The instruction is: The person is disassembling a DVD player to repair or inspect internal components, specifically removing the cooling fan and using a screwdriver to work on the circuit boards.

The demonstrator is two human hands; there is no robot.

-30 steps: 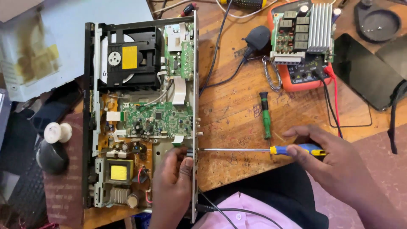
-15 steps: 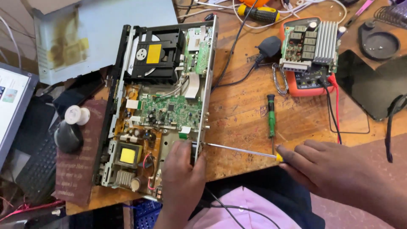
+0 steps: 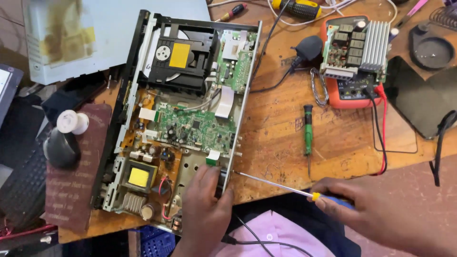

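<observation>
Two hands work an opened disc player (image 3: 190,119): left hand (image 3: 204,209) braces its edge, right hand (image 3: 376,209) grasps a screwdriver (image 3: 285,188), tip needing alignment at the rear panel.

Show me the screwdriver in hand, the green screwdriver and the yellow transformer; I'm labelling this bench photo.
Screwdriver (image 3: 273,184): head view, middle of its bare metal shaft.
Green screwdriver (image 3: 308,129): head view, middle of its green handle.
Yellow transformer (image 3: 139,177): head view, its yellow top face.
</observation>
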